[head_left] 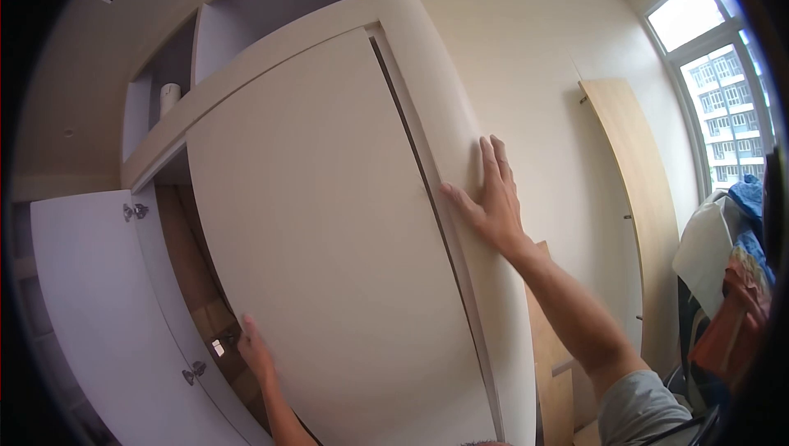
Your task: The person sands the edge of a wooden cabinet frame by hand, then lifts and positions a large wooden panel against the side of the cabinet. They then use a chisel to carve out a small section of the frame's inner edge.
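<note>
A tall cream cabinet door [320,199] fills the middle of the view, set in the cabinet frame with a dark narrow gap along its right side. My left hand [256,349] grips the door's left edge low down, thumb on the front face and the other fingers hidden behind it. Against the rounded side panel [444,92] of the cabinet rests my right hand [495,203], open, with its fingers stretched upward. Left of the held door, a white door [107,281] hangs open on metal hinges [136,212], showing part of the brown interior.
Open shelf compartments [271,10] run above the doors, with a white cylinder [170,97] in one. A wooden panel [633,175] leans on the right wall near a window [719,92]. Cloths [735,298] are piled at far right, and another wooden board [552,364] stands behind my right arm.
</note>
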